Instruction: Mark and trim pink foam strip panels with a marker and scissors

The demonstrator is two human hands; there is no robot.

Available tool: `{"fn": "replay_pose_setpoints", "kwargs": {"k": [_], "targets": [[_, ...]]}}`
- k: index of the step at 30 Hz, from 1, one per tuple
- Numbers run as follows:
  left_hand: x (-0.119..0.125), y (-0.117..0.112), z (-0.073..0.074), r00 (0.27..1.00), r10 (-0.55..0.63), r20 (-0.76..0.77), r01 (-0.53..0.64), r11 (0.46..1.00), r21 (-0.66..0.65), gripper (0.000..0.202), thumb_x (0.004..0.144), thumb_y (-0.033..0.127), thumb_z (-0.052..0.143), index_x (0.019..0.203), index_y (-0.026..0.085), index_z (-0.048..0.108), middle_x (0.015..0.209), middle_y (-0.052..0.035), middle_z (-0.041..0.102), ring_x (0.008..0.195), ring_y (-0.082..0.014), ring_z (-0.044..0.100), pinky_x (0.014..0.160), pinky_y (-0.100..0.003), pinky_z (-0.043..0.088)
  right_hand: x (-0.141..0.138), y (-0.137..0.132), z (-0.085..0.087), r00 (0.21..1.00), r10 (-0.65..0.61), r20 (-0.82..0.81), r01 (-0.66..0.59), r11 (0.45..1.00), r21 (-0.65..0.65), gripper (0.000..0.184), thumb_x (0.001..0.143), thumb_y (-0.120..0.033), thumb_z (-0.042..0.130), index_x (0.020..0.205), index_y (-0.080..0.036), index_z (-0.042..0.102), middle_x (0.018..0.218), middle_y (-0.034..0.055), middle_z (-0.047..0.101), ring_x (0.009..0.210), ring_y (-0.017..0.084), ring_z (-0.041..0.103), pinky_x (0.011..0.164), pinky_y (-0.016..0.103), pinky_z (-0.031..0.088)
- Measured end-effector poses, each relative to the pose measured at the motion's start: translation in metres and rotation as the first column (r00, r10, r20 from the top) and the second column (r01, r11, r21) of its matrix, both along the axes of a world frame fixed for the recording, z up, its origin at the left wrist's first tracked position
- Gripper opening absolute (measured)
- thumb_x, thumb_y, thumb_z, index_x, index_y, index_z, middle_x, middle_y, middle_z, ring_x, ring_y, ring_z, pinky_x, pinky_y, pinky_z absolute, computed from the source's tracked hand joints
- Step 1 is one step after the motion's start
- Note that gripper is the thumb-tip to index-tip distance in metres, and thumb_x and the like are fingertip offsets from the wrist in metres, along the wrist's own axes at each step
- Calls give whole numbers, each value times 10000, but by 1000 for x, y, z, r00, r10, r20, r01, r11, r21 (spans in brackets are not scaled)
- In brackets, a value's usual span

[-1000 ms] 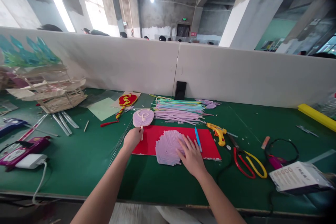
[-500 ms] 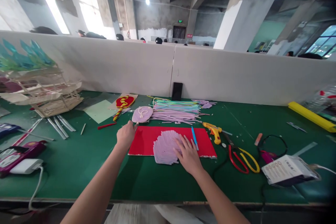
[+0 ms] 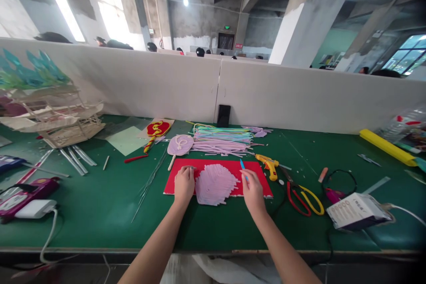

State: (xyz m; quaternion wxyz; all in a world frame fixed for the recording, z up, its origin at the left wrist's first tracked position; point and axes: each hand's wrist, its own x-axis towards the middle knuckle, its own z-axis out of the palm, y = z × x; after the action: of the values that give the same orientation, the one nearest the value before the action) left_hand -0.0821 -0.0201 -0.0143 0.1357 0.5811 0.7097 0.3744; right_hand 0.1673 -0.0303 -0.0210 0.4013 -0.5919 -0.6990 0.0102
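A lilac fan-shaped piece made of glued strips [image 3: 215, 183] lies on a red sheet [image 3: 259, 170] on the green table. My left hand [image 3: 185, 183] rests on the red sheet at the piece's left edge, fingers curled down and touching it. My right hand [image 3: 253, 188] rests at the piece's right edge, fingers bent, beside a blue pen [image 3: 243, 167]. Neither hand lifts anything.
Behind the sheet lie a lilac oval on a stick [image 3: 180, 145] and a pile of pastel strips [image 3: 222, 140]. A yellow glue gun [image 3: 269, 166], red-and-yellow scissors [image 3: 301, 195] and a booklet [image 3: 356, 210] lie right. A wooden model [image 3: 63, 120] and chargers [image 3: 31, 195] sit left.
My left hand came back from the lilac oval to the left edge of the fan piece. My right hand slid off the piece to its right edge.
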Motion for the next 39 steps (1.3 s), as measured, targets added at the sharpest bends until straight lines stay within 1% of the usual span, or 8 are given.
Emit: {"fn": "replay_pose_setpoints", "kwargs": {"k": [4, 8, 15, 21, 25, 29, 35, 39], "targets": [[0, 0, 1, 999, -7, 37, 7, 1000, 11, 410, 961, 286, 326, 847, 221, 714, 1122, -71, 668, 1046, -248, 599, 934, -386, 443, 19, 13, 12, 992, -94, 79, 98, 993, -60, 373, 950, -465, 413, 974, -169, 638, 957, 140, 661, 939, 285, 615, 817, 399, 493], [-1, 0, 1, 997, -16, 81, 14, 1000, 23, 415, 958, 291, 324, 842, 212, 715, 1121, -75, 666, 1049, -251, 594, 930, -387, 442, 20, 29, 8, 983, -49, 175, 79, 982, -172, 267, 895, -421, 513, 873, -181, 627, 792, 78, 646, 768, 237, 628, 643, 310, 474], [-4, -1, -2, 991, -8, 133, 1, 999, 51, 425, 962, 294, 311, 850, 196, 709, 1101, -80, 671, 1034, -222, 608, 914, -332, 466, 26, 48, 12, 974, -71, 213, 115, 973, -201, 283, 941, -365, 436, 1007, -155, 614, 935, 118, 681, 895, 242, 633, 723, 313, 474], [-3, 0, -1, 992, -28, 124, 23, 999, 42, 419, 954, 290, 319, 847, 209, 715, 1084, -74, 678, 1024, -227, 614, 927, -339, 457, 72, 42, 35, 957, -214, 197, 260, 933, -248, 270, 923, -246, 406, 947, -169, 663, 979, 121, 714, 905, 242, 651, 761, 316, 464], [-3, 1, 0, 992, -32, 124, 28, 999, 31, 411, 949, 294, 321, 854, 210, 712, 1100, -78, 674, 1035, -236, 611, 930, -347, 454, 117, 28, 54, 917, -343, 201, 394, 855, -337, 272, 912, -248, 425, 950, -180, 686, 844, 99, 745, 774, 225, 678, 663, 283, 452], [-3, 1, 0, 991, -37, 126, 33, 999, 30, 408, 947, 296, 320, 845, 217, 707, 1107, -73, 672, 1043, -233, 609, 933, -341, 452, 150, 16, 64, 875, -415, 250, 484, 765, -425, 259, 885, -219, 455, 948, -188, 705, 867, 104, 749, 786, 217, 692, 679, 275, 472], [-4, 1, 0, 991, -41, 131, 37, 999, 34, 407, 942, 290, 318, 837, 207, 702, 1103, -82, 669, 1032, -231, 610, 933, -342, 454, 165, 4, 46, 799, -456, 392, 599, 544, -587, 185, 725, -162, 605, 862, -132, 726, 918, 206, 722, 816, 320, 708, 663, 381, 519], [-3, 0, 0, 991, -37, 130, 33, 999, 32, 414, 947, 294, 312, 842, 205, 702, 1102, -86, 668, 1028, -231, 615, 915, -340, 465, 167, 2, 33, 760, -479, 440, 642, 447, -623, 324, 698, -211, 637, 996, -96, 692, 1062, 275, 668, 864, 354, 708, 626, 405, 530]]}}
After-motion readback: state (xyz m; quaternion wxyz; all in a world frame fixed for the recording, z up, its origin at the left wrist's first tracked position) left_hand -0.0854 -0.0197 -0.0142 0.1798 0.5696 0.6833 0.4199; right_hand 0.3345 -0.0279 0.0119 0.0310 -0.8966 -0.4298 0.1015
